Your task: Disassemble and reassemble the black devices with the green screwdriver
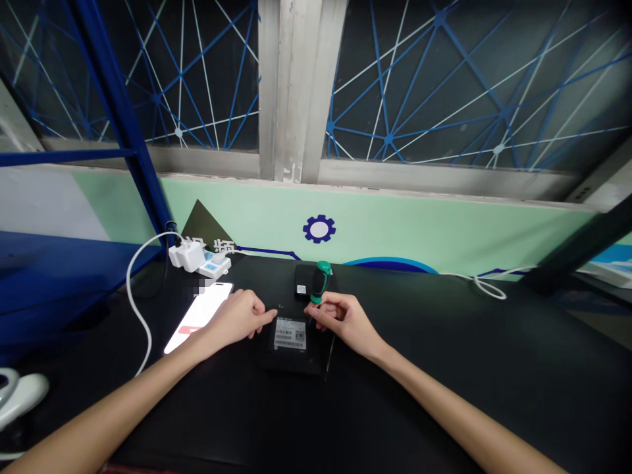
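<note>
A black box-shaped device point(291, 355) with a white printed label point(290, 334) lies on the black tabletop in front of me. My right hand point(340, 313) pinches a screwdriver point(321, 282) with a black and green handle near the bottom of the handle. The screwdriver stands nearly upright over the device's far right corner; its tip is too small to make out. At the device's far left corner is my left hand point(244, 317), fingers curled and index finger reaching towards the edge. Whether it pinches anything small cannot be seen.
Behind the screwdriver sits a small black box point(302, 282) with a white sticker. A lit phone point(197, 319) lies under my left forearm. A white power strip point(215, 264) with a charger point(187, 255) and white cable point(132, 289) stands at the back left. Another white cable point(486, 289) lies at right.
</note>
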The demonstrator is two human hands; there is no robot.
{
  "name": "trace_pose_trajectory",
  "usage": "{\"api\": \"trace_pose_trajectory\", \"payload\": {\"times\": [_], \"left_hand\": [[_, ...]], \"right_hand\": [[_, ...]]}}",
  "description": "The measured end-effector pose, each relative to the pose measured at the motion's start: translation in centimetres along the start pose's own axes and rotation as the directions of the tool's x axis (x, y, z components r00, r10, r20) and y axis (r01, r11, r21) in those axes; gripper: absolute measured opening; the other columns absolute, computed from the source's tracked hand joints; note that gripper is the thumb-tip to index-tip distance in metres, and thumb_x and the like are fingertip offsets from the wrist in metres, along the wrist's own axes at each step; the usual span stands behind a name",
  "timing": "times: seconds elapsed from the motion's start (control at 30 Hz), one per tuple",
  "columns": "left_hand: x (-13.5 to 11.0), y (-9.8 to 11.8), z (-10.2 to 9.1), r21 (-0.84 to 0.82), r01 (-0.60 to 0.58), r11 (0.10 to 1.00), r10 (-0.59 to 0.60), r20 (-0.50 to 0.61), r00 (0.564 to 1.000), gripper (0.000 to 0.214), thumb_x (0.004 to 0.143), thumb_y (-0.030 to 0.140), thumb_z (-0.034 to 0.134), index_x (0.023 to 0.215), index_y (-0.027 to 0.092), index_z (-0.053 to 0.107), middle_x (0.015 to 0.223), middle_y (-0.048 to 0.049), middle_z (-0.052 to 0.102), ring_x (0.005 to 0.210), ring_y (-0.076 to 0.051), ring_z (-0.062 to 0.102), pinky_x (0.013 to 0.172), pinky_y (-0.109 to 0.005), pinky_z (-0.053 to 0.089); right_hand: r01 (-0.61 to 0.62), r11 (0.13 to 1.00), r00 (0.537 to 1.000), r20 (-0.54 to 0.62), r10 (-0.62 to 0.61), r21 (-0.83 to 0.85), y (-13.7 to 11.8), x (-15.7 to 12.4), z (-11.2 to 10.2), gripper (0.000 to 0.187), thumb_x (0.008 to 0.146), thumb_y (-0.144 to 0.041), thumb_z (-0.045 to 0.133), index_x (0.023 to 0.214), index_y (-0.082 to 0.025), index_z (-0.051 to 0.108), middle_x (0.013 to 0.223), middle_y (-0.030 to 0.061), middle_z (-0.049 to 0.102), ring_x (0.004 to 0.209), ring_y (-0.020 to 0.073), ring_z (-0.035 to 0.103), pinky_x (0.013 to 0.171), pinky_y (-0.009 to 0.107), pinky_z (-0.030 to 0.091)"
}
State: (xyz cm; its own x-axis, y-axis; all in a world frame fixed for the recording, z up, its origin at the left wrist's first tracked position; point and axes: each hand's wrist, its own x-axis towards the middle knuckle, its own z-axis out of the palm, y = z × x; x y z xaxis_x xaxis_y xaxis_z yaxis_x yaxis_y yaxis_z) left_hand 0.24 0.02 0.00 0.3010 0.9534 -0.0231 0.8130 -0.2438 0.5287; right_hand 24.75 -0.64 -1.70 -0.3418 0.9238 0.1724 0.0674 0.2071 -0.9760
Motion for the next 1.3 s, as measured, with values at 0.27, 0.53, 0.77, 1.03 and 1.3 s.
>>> {"api": "trace_pose_trajectory", "payload": {"times": [0.27,0.53,0.77,1.03,1.3], "left_hand": [[-0.1,0.1,-0.2,-0.001,-0.003,1.0,0.003,0.001,1.0,0.056,0.089,0.053,0.053,0.044,0.02,0.057,0.043,0.0009,0.061,0.043,-0.013,0.059,0.051,-0.023,0.041],[-0.1,0.2,-0.3,-0.005,-0.006,1.0,0.006,0.01,1.0,0.055,0.089,0.053,0.053,0.045,0.02,0.059,0.043,0.0002,0.061,0.045,-0.014,0.061,0.053,-0.023,0.042],[-0.1,0.3,-0.3,-0.004,-0.011,1.0,0.011,0.015,1.0,0.056,0.089,0.054,0.052,0.045,0.02,0.058,0.043,-0.0001,0.06,0.045,-0.014,0.06,0.053,-0.024,0.041],[0.0,0.1,-0.2,0.068,-0.018,0.998,0.019,-0.014,1.0,0.056,0.091,0.051,0.048,0.046,0.02,0.058,0.046,-0.0005,0.062,0.046,-0.014,0.057,0.052,-0.026,0.037],[-0.2,0.4,-0.3,0.077,-0.028,0.997,0.029,-0.012,1.0,0.055,0.092,0.049,0.047,0.045,0.02,0.051,0.047,0.0,0.061,0.048,-0.014,0.056,0.052,-0.026,0.034]], "right_hand": [[-0.016,1.0,0.999,-0.027,0.016,0.021,0.4,0.2,-0.1,0.037,0.065,-0.045,0.088,0.071,-0.016,0.067,0.057,-0.0023,0.06,0.052,0.0112,0.055,0.053,0.024,0.047],[-0.027,0.999,1.0,0.0,0.027,0.017,-0.4,0.3,0.0,0.04,0.065,-0.049,0.088,0.071,-0.016,0.067,0.065,0.0004,0.066,0.053,0.0111,0.057,0.052,0.024,0.049],[-0.014,1.0,1.0,0.018,0.013,0.013,-1.1,0.0,-0.1,0.041,0.073,-0.053,0.08,0.07,-0.016,0.064,0.077,0.0074,0.075,0.055,0.0116,0.059,0.054,0.025,0.05],[0.002,1.0,1.0,0.031,-0.001,-0.013,-1.3,-0.2,-0.1,0.04,0.077,-0.056,0.076,0.076,-0.016,0.07,0.061,0.0011,0.064,0.054,0.0124,0.056,0.055,0.025,0.05],[-0.002,1.0,0.998,-0.061,0.0,-0.023,0.1,0.1,0.0,0.04,0.067,-0.051,0.086,0.07,-0.016,0.068,0.057,-0.0017,0.061,0.049,0.0112,0.053,0.049,0.024,0.044]]}}
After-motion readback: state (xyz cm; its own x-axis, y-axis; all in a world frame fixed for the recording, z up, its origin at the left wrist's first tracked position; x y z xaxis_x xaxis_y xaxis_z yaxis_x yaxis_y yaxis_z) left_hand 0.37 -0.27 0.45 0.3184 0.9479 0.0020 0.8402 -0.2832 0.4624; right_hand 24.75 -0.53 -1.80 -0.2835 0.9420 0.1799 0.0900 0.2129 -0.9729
